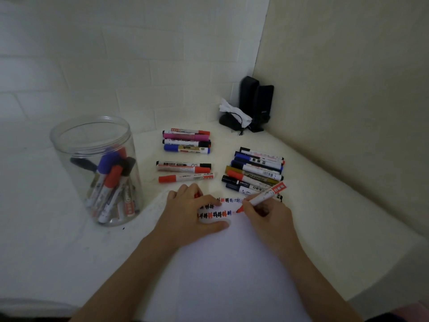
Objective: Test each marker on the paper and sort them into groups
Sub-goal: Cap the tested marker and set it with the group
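Testing the red marker (262, 198) goes best with its tip kept light on the paper (222, 263), just right of the 2 rows of test marks (216, 209). The right hand (267, 217) pinches the barrel like a pen. The left hand (192, 212) lies spread flat, pinning the sheet, something red tucked under its fingers, probably the cap. Judge the stroke, then choose among the 3 sorted groups: far (186, 141), middle (184, 171), right (255, 173). Untested markers wait in the jar (92, 145).

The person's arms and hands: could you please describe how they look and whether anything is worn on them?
Both forearms are bare to the frame's lower edge: no sleeves, gloves, watch or bracelets show. The left hand and right hand show no rings.
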`<state>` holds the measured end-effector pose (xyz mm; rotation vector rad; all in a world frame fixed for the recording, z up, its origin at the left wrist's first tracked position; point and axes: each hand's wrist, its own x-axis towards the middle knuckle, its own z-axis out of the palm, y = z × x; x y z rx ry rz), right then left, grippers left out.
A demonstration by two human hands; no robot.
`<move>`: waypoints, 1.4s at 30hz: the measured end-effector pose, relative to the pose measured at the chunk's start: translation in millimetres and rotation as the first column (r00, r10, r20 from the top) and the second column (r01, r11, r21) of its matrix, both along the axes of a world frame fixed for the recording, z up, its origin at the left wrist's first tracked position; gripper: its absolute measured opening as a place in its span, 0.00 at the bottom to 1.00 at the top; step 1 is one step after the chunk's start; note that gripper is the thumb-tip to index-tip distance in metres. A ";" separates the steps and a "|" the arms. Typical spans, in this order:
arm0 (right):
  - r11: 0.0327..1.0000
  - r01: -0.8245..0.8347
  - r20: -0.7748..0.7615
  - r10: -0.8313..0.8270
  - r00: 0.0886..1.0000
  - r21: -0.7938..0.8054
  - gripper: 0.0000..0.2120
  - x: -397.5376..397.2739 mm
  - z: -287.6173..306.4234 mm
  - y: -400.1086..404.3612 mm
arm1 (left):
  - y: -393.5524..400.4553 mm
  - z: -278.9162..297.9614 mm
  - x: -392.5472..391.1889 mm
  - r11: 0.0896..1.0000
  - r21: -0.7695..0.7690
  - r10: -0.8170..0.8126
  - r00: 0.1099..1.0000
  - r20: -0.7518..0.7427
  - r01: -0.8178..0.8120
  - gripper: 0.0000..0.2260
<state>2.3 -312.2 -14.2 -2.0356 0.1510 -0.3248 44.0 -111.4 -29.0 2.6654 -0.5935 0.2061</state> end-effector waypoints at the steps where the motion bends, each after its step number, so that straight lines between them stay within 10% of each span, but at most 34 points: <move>1: 1.000 0.008 0.002 -0.008 1.000 0.006 0.04 0.2 -0.8 -0.6 | 0.1 -0.4 0.0 1.000 0.001 -0.002 1.000 0.002 0.002 0.34; 28: 0.999 0.025 0.045 -0.024 0.999 -0.021 0.10 1.3 -1.3 2.0 | 1.4 -0.9 0.2 0.999 0.001 -0.040 0.999 0.003 0.040 0.28; 31: 0.999 0.045 -0.004 -0.045 0.999 0.015 0.09 1.8 -2.6 1.7 | -0.9 -0.9 -1.5 0.984 -0.159 -0.085 0.995 -0.049 0.076 0.11; 36: 0.962 0.136 -0.078 -0.120 0.990 0.236 0.07 4.1 7.0 -0.6 | 2.7 12.7 -15.8 0.805 -0.593 -0.179 0.960 -0.215 0.017 0.21; 42: 0.950 0.105 -0.102 -0.078 0.992 0.295 0.02 -0.1 20.9 5.2 | 3.0 8.8 -33.3 0.711 -0.699 -0.128 0.964 -0.232 -0.073 0.11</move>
